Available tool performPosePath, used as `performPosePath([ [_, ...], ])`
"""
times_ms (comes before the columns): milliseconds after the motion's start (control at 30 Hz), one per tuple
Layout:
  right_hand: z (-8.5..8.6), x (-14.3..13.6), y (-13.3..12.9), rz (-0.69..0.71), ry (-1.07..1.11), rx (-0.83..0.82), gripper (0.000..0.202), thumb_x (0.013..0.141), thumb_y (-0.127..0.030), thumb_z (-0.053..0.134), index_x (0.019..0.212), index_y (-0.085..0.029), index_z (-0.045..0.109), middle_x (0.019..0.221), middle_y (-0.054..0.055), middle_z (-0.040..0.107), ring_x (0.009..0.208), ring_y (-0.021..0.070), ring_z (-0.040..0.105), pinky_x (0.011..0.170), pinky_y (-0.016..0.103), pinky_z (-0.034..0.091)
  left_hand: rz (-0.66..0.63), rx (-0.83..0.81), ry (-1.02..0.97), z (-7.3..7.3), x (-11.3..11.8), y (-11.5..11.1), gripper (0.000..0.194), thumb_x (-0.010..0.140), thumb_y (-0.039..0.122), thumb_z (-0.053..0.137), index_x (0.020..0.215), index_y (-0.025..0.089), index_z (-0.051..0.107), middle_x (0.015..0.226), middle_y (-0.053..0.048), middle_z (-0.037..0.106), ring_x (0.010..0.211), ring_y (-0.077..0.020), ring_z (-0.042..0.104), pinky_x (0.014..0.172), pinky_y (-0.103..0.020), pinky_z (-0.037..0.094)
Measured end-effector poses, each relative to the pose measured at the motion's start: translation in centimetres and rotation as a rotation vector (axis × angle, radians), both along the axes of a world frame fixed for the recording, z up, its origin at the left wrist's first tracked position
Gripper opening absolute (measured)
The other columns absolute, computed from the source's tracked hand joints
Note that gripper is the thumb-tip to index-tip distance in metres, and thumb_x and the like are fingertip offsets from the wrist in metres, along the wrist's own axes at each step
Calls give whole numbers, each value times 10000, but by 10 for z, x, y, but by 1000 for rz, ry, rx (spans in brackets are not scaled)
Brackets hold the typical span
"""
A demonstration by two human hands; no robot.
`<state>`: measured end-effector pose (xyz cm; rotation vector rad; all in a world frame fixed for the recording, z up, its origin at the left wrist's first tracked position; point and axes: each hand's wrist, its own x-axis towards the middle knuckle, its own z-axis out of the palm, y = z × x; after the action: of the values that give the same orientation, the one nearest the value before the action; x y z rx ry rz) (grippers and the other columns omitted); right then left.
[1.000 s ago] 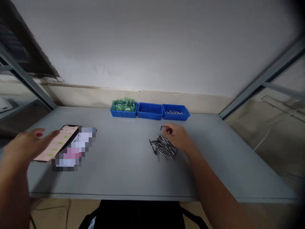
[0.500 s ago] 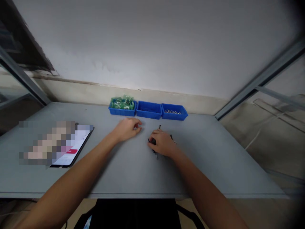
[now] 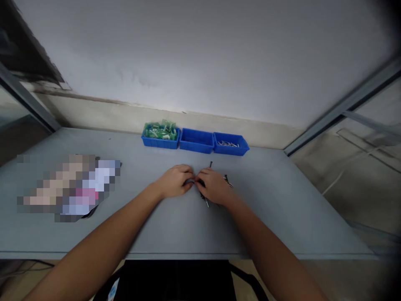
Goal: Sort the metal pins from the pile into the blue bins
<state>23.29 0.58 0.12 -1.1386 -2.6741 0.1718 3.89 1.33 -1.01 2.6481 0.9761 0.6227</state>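
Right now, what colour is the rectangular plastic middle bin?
The bin is blue, shown best in the head view.

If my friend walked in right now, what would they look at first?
Probably the three blue bins in a row at the back of the table, with bright green packets heaped in the left one. Next, the two hands in the middle: the left hand and right hand have their fingertips close together, and metal screws poke out around the right one.
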Motion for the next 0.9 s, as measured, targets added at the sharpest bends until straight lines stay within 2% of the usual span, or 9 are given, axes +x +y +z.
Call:
performPosePath([
  [200,-3,1,1,3,65,-34,130,853,-204,535,815,-167,654,833,67,654,887,201,569,835,346,437,42,5,38,-5,2,1,198,889,202,477,893,170,673,905,-71,622,876,-193,578,827,-350,453],
  [300,-3,2,0,-32,149,-43,118,842,-220,554,879,-172,655,907,73,654,917,199,568,837,343,438,84,20,26,-5,2,2,193,902,215,453,886,158,637,902,-73,620,876,-205,571,814,-362,444],
  [500,2,7,1,-246,338,-25,238,853,-275,535,1056,-203,636,993,73,647,871,190,594,780,339,470,228,-22,-284,0,1,1,212,933,273,400,917,160,579,900,-73,604,871,-190,558,822,-347,451],
  [667,4,7,0,-273,463,4,237,842,-274,545,1047,-202,639,935,60,662,840,178,611,772,315,479,359,-134,-422,4,5,-3,202,923,297,410,880,166,558,828,-47,618,781,-168,571,750,-314,469],
  [800,3,5,-1,-271,480,-25,250,863,-324,550,1078,-227,633,939,50,679,808,165,620,734,297,477,333,-117,-432,2,7,-5,186,910,298,447,885,168,579,831,-44,638,771,-164,583,745,-303,474],
  [900,3,5,-1,-229,466,-28,210,891,-344,526,1015,-227,649,929,47,692,811,166,621,733,299,470,292,-64,-438,-1,8,-5,166,904,282,468,884,171,591,830,-42,643,771,-162,591,742,-293,473],
])
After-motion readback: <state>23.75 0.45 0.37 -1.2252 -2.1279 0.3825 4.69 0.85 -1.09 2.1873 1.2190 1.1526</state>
